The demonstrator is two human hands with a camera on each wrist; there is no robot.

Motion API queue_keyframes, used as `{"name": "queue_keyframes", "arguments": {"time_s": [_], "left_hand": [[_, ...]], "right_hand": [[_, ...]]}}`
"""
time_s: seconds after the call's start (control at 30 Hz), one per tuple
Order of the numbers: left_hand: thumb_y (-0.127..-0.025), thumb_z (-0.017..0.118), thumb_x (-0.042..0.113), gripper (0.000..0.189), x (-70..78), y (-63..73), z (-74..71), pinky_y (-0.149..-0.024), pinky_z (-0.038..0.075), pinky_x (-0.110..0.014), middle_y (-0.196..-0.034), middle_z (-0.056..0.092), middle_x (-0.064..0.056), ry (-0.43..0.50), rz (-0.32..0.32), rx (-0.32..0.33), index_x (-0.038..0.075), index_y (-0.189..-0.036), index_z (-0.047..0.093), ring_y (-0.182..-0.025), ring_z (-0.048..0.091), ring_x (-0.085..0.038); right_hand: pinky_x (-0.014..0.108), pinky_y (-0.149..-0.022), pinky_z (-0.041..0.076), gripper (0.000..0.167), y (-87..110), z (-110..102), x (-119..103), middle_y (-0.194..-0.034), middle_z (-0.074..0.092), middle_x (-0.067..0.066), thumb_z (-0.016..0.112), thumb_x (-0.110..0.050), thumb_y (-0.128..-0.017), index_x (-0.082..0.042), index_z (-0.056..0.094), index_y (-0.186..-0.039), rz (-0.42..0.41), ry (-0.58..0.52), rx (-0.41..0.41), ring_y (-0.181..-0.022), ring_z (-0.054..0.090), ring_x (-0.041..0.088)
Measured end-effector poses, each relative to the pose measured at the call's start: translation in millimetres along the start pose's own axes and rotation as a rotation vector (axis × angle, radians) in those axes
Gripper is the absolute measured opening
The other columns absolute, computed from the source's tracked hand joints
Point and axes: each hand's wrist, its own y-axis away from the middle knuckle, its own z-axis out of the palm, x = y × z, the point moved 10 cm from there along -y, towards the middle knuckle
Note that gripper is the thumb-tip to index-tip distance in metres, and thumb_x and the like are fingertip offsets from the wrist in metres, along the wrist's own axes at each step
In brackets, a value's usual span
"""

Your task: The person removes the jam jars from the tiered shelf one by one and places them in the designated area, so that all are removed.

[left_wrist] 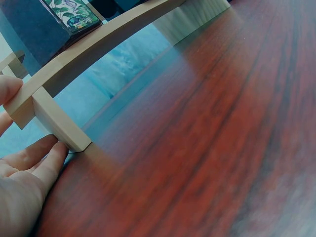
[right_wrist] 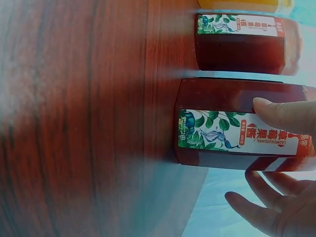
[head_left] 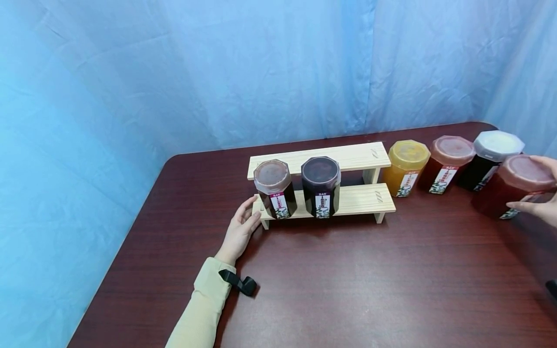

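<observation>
My left hand (head_left: 241, 225) touches the left end of a two-tier wooden rack (head_left: 357, 199), its fingers at the lower board's end and beside the leg (left_wrist: 59, 121). On the lower tier stand a dark jam jar (head_left: 278, 200) with a magenta-topped label and a darker jam jar (head_left: 321, 191). At the far right, my right hand (head_left: 544, 203) holds a red strawberry jam jar (right_wrist: 217, 96) by its upper part. The thumb lies across its label, and fingers reach round the other side. The jar stands upright, its base at the table.
Right of the rack stand a yellow jam jar (head_left: 406, 166), a red jam jar (head_left: 448, 162) and a dark jar with a whitish lid (head_left: 496, 145). The upper tier (head_left: 296, 159) rises behind the lower one. Blue curtains (head_left: 261, 72) hang beyond the dark wooden table (head_left: 326, 280).
</observation>
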Motion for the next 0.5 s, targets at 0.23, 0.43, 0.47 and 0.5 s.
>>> {"name": "queue_keyframes", "arguments": {"time_s": [0.23,0.43,0.47,0.5], "left_hand": [[-0.097,0.047,0.001,0.051,0.7,1.1,-0.2,-0.09,0.046,-0.022,-0.13,0.048,-0.011,0.019,0.005,0.006,0.005,-0.145,0.032,-0.101,0.056,-0.005],[-0.097,0.046,0.001,0.051,1.0,0.9,0.6,-0.09,0.045,-0.022,-0.135,0.045,-0.013,0.018,0.002,0.007,0.005,-0.145,0.032,-0.102,0.055,-0.004],[-0.097,0.046,0.001,0.051,1.1,0.9,0.7,-0.09,0.045,-0.022,-0.136,0.043,-0.014,0.015,0.0,0.007,0.005,-0.145,0.032,-0.102,0.055,-0.004],[-0.097,0.046,0.001,0.051,1.3,0.9,0.9,-0.09,0.045,-0.022,-0.138,0.042,-0.015,0.013,-0.001,0.006,0.005,-0.145,0.032,-0.102,0.055,-0.004]], "right_hand": [[0.002,-0.087,0.027,0.106,-0.4,-0.5,-6.6,-0.133,0.042,-0.023,0.075,0.023,-0.046,-0.013,0.045,-0.141,-0.007,0.002,0.009,-0.109,0.039,-0.011],[0.003,-0.089,0.026,0.093,3.7,0.7,-40.7,-0.128,0.041,-0.026,0.078,0.012,-0.056,-0.011,0.045,-0.14,-0.003,-0.051,0.006,-0.108,0.039,-0.012],[0.003,-0.089,0.026,0.093,3.6,0.6,-42.4,-0.128,0.041,-0.026,0.077,0.012,-0.056,-0.011,0.045,-0.14,-0.002,-0.062,0.006,-0.108,0.039,-0.011],[0.002,-0.087,0.026,0.093,3.0,0.2,-40.0,-0.127,0.041,-0.026,0.078,0.012,-0.056,-0.011,0.046,-0.14,-0.01,-0.062,0.01,-0.107,0.039,-0.011]]}}
